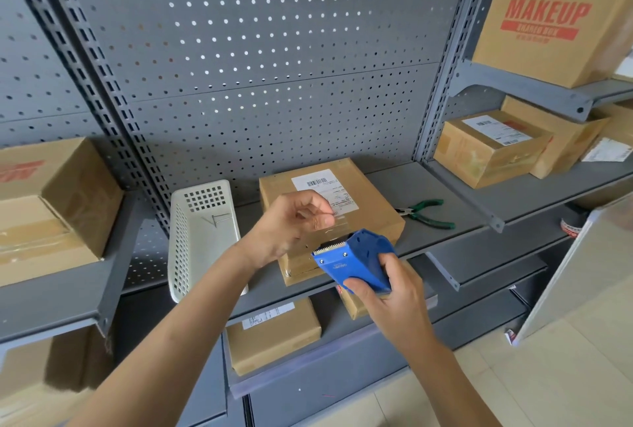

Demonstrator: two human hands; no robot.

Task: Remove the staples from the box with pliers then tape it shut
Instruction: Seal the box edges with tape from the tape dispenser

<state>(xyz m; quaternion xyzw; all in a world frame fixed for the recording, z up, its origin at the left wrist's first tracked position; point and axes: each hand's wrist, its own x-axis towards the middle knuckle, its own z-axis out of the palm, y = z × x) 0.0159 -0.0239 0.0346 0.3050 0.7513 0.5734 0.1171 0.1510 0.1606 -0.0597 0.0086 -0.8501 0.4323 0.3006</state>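
Two bare hands work above the one flat cardboard box [363, 207] lying on the grey middle shelf [479, 210], its shipping label face up. The right hand [387, 286] grips a single blue tape dispenser [356, 260], toothed blade pointing toward the box. The left hand [294, 224] pinches the free end of the clear tape [334, 222] between thumb and fingers, just over the box top. One pair of green-handled pliers [428, 214] lies on the shelf right of the box; one white perforated basket [202, 234] stands to its left, with a few bent staples [219, 219] inside
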